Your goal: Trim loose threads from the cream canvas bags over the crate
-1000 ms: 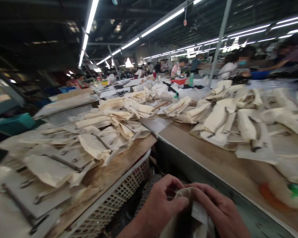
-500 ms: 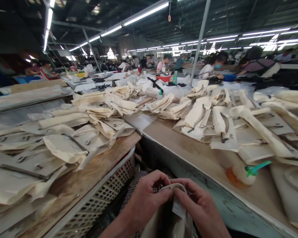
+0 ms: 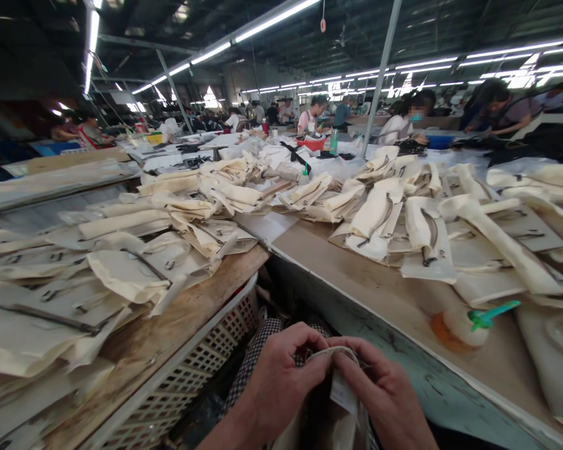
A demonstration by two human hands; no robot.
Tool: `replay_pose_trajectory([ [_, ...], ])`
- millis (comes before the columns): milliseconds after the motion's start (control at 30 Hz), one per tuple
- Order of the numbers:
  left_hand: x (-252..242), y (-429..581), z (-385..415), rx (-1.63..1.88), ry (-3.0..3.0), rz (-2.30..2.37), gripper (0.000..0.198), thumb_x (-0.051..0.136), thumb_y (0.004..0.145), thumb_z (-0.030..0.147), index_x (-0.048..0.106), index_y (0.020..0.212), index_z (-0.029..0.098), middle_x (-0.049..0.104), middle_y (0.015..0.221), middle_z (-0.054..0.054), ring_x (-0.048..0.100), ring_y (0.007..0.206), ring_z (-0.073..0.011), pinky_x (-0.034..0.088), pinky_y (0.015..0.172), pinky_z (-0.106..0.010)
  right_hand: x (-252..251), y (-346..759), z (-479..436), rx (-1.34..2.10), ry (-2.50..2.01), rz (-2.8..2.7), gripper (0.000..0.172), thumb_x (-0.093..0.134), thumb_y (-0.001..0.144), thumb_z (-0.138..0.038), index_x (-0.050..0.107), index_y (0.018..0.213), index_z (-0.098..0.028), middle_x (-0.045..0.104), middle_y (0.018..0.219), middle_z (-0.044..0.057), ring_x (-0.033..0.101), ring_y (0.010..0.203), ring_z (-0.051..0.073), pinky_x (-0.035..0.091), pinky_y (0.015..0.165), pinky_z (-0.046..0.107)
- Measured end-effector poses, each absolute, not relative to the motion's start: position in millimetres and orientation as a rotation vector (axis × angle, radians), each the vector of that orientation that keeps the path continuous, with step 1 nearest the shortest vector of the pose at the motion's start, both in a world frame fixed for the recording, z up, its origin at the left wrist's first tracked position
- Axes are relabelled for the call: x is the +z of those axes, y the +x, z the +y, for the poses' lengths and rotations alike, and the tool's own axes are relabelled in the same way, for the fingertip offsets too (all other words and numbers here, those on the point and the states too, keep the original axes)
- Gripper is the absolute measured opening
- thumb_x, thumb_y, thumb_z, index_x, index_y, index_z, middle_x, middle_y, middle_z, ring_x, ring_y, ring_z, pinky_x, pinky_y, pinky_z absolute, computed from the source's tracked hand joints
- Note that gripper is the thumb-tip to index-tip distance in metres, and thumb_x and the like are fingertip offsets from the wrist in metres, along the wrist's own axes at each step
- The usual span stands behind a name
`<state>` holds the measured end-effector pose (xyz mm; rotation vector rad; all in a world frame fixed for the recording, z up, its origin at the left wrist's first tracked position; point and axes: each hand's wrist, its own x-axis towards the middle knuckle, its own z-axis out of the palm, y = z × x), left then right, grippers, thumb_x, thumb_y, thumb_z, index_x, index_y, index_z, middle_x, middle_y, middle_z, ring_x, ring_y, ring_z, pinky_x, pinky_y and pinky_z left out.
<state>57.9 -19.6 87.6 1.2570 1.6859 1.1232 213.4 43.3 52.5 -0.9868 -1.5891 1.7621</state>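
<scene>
Low in the middle of the view, my left hand [image 3: 281,375] and my right hand [image 3: 380,397] are both closed on the top edge of a cream cloth pouch [image 3: 331,357]. The thumbs and fingers pinch its rim from either side. A white label [image 3: 343,395] hangs from the pouch under my right thumb. The pouch's lower part runs out of view at the bottom edge.
Heaps of cream pouches cover the wooden bench [image 3: 201,306] on the left and the long table [image 3: 394,300] on the right. A white plastic crate [image 3: 187,387] sits under the bench. A small bottle with a teal nozzle [image 3: 469,322] lies on the table. Other people work at the far end.
The camera has swung left and settled; the scene slid right. My hands stay closed on the pouch's rim, with only small finger shifts.
</scene>
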Motion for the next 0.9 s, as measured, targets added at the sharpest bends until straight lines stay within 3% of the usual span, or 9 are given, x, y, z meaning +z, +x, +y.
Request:
replay_pose_trajectory([
  [200,89,61,-14,1.153,1.12,1.751,0.01,0.063,0.075,0.022,0.067,0.067,0.017,0.059,0.067,0.003,0.05,0.067,-0.0139,0.037,0.063,-0.024,54,209,40,1.69,-0.988,-1.609,0.038,0.065,0.087,-0.054,0.075,0.103,-0.021,0.072,0.089,0.002,0.065,0.08,0.023,0.05,0.069,0.024],
  [400,76,48,-1,1.187,0.685,1.454,0.006,0.065,0.062,0.018,0.063,0.068,0.017,0.051,0.054,0.006,0.041,0.053,-0.0105,0.032,0.053,-0.022,56,202,47,1.694,-1.007,-1.597,0.042,0.065,0.085,-0.056,0.075,0.103,-0.019,0.071,0.081,0.003,0.065,0.077,0.025,0.05,0.066,0.027],
  [600,75,36,-9,1.209,0.671,1.211,0.014,0.061,0.075,0.022,0.065,0.087,0.016,0.061,0.072,0.001,0.051,0.062,-0.0116,0.039,0.061,-0.023,59,199,50,1.71,-0.998,-1.617,0.041,0.064,0.085,-0.055,0.075,0.102,-0.018,0.071,0.08,0.002,0.063,0.075,0.023,0.048,0.064,0.026],
  [800,96,39,-19,1.001,1.448,1.749,0.013,0.061,0.087,0.027,0.07,0.092,0.019,0.068,0.089,-0.003,0.061,0.083,-0.0181,0.043,0.075,-0.027,54,196,49,1.702,-0.94,-1.717,0.041,0.06,0.09,-0.054,0.073,0.105,-0.019,0.072,0.086,0.003,0.064,0.082,0.024,0.049,0.07,0.027],
  [900,103,38,-22,0.796,1.75,1.899,0.015,0.056,0.091,0.026,0.07,0.094,0.02,0.071,0.092,-0.005,0.065,0.084,-0.0197,0.044,0.074,-0.028,54,193,48,1.686,-0.92,-1.742,0.041,0.058,0.091,-0.054,0.073,0.106,-0.019,0.072,0.092,0.004,0.066,0.088,0.026,0.051,0.072,0.026],
])
